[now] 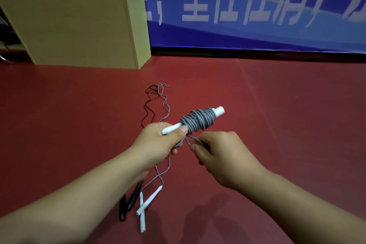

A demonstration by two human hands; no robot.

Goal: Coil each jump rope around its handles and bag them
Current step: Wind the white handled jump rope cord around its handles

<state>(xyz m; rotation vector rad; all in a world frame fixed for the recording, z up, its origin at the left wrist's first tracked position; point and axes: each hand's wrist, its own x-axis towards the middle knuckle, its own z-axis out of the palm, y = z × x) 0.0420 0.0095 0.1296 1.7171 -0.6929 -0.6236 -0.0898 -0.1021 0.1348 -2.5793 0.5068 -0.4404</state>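
Observation:
My left hand (158, 142) grips the white handles of a grey jump rope, whose cord is wound into a thick coil (198, 121) around them; one handle end (218, 110) sticks out at the upper right. My right hand (221, 154) pinches the loose end loop of the grey cord (191, 140) just below the coil. On the red floor lie two more ropes: one with white handles (147, 203) and a grey cord (165, 105), one with black handles (128, 202) and a black cord (148, 105).
A tan wooden box (79, 27) stands on the red floor (277, 115) at the back left. A blue banner with white characters (257, 6) covers the wall behind. No bag is in view.

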